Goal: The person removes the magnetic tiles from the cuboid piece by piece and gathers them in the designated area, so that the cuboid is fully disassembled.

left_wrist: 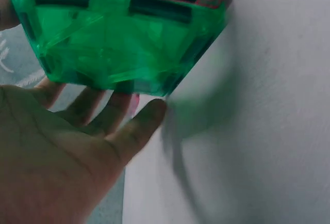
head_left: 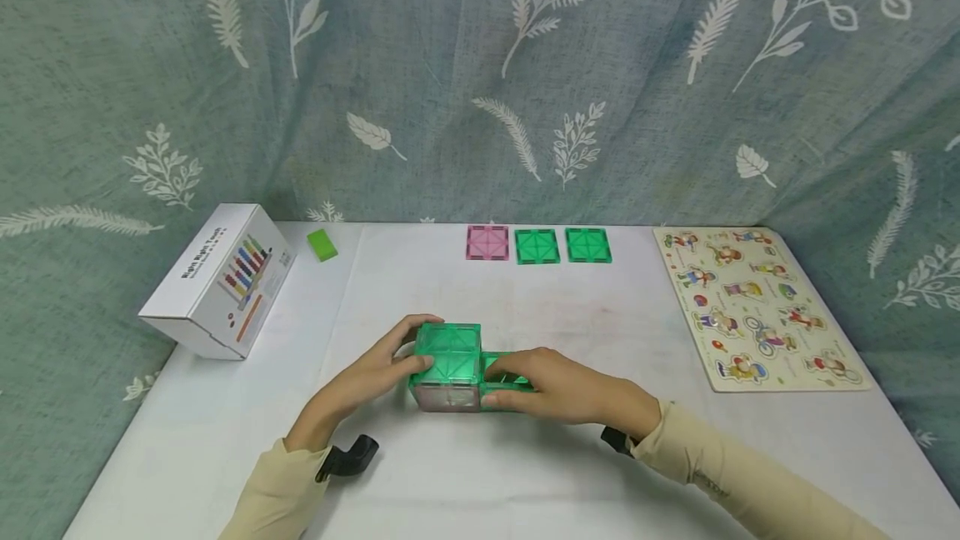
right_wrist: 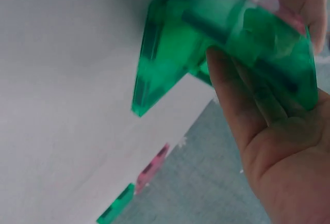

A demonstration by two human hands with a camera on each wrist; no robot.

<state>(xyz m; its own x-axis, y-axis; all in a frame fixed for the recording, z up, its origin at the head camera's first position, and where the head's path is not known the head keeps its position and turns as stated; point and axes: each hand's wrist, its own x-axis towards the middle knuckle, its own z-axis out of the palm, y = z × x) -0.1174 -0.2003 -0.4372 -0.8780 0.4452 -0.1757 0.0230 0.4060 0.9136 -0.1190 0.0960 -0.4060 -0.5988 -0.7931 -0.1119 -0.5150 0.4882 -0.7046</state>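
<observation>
A cube of clear magnetic tiles [head_left: 448,350] stands on the table, green on top with a pinkish front face. Along its left side my left hand [head_left: 375,375] holds it, thumb at the near left edge and fingers towards the back. More green tiles [head_left: 491,361] join the cube's right side, lower than its top. There my right hand [head_left: 564,386] grips a green tile [right_wrist: 278,53] between fingers and thumb. The fingers partly cover these tiles, so their exact arrangement is hidden. In the left wrist view, the cube's green side [left_wrist: 108,38] lies against the left fingertips.
Behind, a pink tile [head_left: 487,242] and two green tiles, one nearer [head_left: 537,247] and one further right [head_left: 588,246], lie in a row. A white box [head_left: 217,282] and a lime-green block [head_left: 322,245] are at left. A wooden picture puzzle board [head_left: 757,307] lies at right.
</observation>
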